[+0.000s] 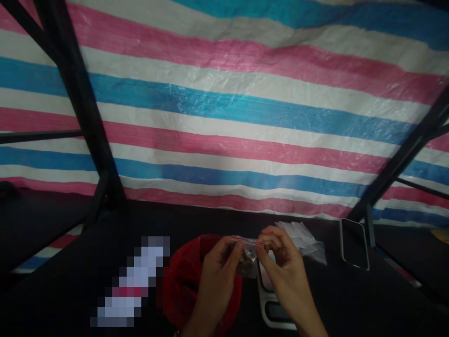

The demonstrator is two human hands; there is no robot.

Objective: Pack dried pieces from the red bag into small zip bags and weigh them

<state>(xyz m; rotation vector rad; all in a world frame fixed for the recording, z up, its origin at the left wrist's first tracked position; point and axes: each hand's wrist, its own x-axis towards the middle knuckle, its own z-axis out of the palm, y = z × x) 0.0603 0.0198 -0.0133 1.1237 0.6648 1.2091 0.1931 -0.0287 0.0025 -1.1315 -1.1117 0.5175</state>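
Left grip (217,276) and right grip (280,262) pinch a small clear plastic bag (249,255) above a white digital scale (270,299), with black worktop (351,299) open rightward.

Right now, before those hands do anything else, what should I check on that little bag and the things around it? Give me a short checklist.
Small clear plastic bag pinched by left hand and right hand: ok.
Brown contents inside the bag: ok; what they are: cannot tell.
Bag's opening sealed: cannot tell.
Spare clear bags piled to the right: ok.
White digital scale under the hands, reading: cannot tell.
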